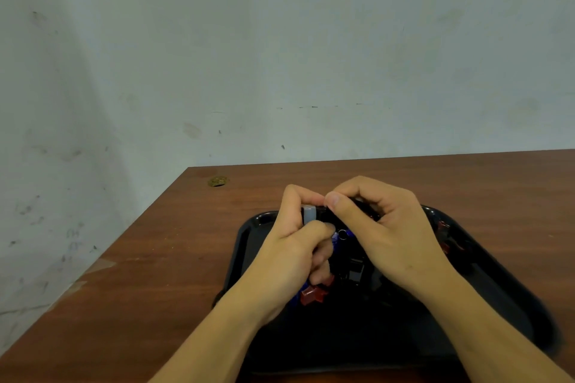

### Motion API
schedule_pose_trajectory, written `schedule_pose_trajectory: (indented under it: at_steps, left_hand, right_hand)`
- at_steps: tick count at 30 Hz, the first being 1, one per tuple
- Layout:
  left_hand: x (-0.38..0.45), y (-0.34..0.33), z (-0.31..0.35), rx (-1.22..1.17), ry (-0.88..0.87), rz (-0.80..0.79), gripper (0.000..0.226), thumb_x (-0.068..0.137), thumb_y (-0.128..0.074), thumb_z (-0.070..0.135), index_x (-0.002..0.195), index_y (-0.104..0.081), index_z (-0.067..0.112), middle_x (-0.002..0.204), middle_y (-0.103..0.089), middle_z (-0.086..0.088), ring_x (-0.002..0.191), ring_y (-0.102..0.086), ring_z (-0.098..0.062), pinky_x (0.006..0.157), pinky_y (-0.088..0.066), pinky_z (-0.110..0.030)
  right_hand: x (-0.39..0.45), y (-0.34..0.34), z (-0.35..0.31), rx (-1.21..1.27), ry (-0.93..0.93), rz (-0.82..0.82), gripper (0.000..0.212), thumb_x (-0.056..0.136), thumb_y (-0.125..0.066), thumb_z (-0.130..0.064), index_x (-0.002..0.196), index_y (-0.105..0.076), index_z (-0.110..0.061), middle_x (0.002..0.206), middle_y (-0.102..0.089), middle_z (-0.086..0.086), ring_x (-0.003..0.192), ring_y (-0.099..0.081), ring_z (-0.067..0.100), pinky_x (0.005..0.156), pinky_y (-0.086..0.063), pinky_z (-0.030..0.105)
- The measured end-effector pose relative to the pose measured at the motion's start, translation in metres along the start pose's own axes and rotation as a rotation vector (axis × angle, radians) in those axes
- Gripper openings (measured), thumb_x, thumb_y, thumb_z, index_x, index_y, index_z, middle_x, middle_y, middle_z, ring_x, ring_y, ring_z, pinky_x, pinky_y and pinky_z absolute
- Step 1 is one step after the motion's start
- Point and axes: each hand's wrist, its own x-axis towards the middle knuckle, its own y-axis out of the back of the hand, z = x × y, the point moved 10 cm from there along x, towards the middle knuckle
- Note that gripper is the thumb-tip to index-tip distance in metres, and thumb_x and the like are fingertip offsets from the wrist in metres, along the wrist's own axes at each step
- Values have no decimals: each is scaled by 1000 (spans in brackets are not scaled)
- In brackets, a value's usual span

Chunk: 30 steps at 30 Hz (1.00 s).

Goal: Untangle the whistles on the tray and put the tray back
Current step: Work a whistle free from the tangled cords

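Centrally, both hands [329, 227] pinch tangled whistles [314, 292] (blurred) above tray [249, 236].

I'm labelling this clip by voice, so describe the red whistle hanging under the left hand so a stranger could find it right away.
Start at the black tray on the brown table. Over its left half, the left hand grips a tangled bunch. The red whistle dangles just below that hand's curled fingers, translucent red, unlike the blue piece higher up.

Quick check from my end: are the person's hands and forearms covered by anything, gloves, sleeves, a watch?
No. The left hand and right hand are bare, with no gloves, rings or watch visible. Both forearms are bare to the bottom edge of the picture, no sleeve showing.
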Motion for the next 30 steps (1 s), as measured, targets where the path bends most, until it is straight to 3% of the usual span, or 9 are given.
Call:
schedule_pose_trajectory:
  at_steps: [4,7,9,12,15,18,21,26,30]
  left_hand:
    - [-2,-2,2,4,-23,4,23,91,-57,24,108,-44,15,65,-43,-2,53,-36,-13,45,-29,-28]
    - [0,12,8,-164,-42,116,13,98,-56,15,107,-47,12,71,-52,-6,51,-37,-15,42,-30,-27]
    - [1,21,9,-285,-32,177,13,92,-56,13,102,-49,10,73,-55,-11,50,-36,-16,42,-28,-26]
    - [1,22,5,-274,4,178,5,95,-54,11,98,-51,10,73,-57,-13,49,-36,-17,43,-27,-26]
    - [0,17,0,-242,43,146,4,98,-53,11,102,-52,10,74,-58,-14,50,-36,-18,44,-27,-27]
    - [-1,15,2,-238,37,130,7,99,-51,13,104,-52,9,73,-58,-14,50,-36,-18,45,-24,-28]
    - [-1,15,1,-223,61,120,12,102,-49,20,97,-51,10,73,-57,-13,50,-35,-17,47,-23,-29]
    - [-2,18,-6,-145,107,160,36,101,-53,37,75,-45,13,56,-37,-4,47,-24,-15,43,-22,-26]
    - [-3,24,-5,-137,103,219,40,98,-58,37,63,-47,20,58,-29,0,54,-16,-15,47,-17,-27]
  right_hand:
    - [2,5,2,150,-36,33,15,93,-65,-13,81,-73,-15,68,-69,-9,62,-62,1,61,-46,12]
    - [2,17,15,339,-156,80,21,89,-65,-24,73,-69,-10,53,-53,-9,46,-43,2,49,-37,13]
    - [0,23,38,154,-232,81,25,93,-67,-23,69,-66,-19,57,-52,-8,51,-44,6,54,-39,20]
    - [-2,21,55,-291,-288,-21,34,94,-57,-13,103,-65,-44,104,-63,-27,107,-55,-1,92,-44,26]
    - [-5,-6,41,-45,-226,-213,64,86,-51,-11,135,-50,-52,143,-51,-21,137,-42,0,111,-36,29]
    - [-7,-18,26,147,-159,-261,44,92,-55,-6,128,-65,-29,116,-72,-8,117,-65,10,102,-49,31]
    - [-3,-3,32,91,-162,-92,22,100,-57,-5,100,-75,-19,86,-76,0,85,-72,13,83,-55,30]
    - [-2,3,40,155,-272,-28,22,104,-49,-12,92,-68,-13,59,-58,-5,51,-56,14,54,-47,22]
    - [-3,-4,37,287,-323,-70,27,103,-51,-23,93,-72,-9,56,-45,-10,45,-33,7,43,-28,20]
